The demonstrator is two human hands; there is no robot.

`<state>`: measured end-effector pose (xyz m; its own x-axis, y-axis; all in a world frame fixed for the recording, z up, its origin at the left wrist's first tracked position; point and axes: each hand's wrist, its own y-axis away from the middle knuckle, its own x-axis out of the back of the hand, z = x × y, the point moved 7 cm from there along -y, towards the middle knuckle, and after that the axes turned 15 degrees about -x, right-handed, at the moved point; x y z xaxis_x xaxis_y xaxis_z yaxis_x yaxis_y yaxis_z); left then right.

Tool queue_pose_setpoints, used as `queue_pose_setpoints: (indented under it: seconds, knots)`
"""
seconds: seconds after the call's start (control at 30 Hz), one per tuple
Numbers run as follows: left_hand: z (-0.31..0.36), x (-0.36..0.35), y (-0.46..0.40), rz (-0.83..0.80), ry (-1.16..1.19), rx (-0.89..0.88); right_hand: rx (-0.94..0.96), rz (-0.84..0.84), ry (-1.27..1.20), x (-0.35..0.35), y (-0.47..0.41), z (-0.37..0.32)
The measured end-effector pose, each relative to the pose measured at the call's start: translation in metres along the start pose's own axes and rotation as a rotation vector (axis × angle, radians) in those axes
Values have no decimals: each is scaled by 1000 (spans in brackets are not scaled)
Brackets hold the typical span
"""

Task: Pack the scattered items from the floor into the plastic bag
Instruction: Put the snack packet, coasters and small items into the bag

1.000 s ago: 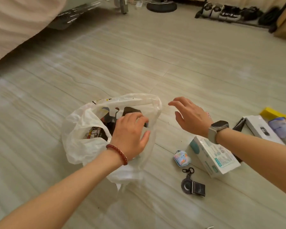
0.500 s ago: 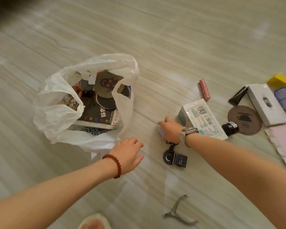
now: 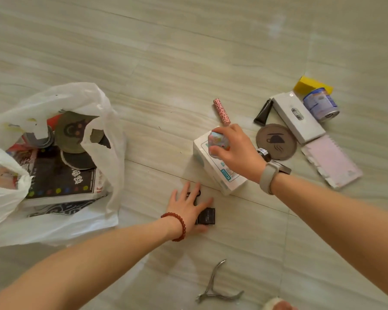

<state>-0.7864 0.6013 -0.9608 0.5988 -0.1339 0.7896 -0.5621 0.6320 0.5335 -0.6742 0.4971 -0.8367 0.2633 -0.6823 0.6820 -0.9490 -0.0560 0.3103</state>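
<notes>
A white plastic bag lies open on the floor at the left, holding a black book, round coasters and other items. My right hand holds a small colourful rounded case lifted above a white box. My left hand lies flat on a black keychain item on the floor, fingers spread over it, not visibly gripping it.
To the right lie a pink patterned tube, a round brown coaster, a long white box, a blue can, a yellow block, a pink notepad and a black tube. Metal nippers lie near me.
My right hand has picked the small colourful case up off the floor. My left hand moved from beside the bag to rest on the black keychain item. The view dropped lower.
</notes>
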Motion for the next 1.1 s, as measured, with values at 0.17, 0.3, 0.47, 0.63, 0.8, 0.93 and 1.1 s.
queue_pose_setpoints:
  seconds: [0.17,0.3,0.47,0.63,0.8,0.93,1.1]
  knots:
    - [17,5,8,118,-84,-121,-27,-25,67,-1,4,11]
    - [7,-6,33,76,83,-99,6,-48,72,-8,-1,-6]
    - [-12,3,81,138,470,-26,83,-69,-9,-20,5,-47]
    - [-60,78,160,655,403,57,76,-233,-165,-48,15,-90]
    - [-130,140,235,928,-11,346,-24,-382,-350,-96,21,-134]
    - [-184,130,255,681,-141,750,-16,-483,-392,-140,28,-185]
    - [-178,124,262,863,-71,763,120,-376,-285,-139,30,-208]
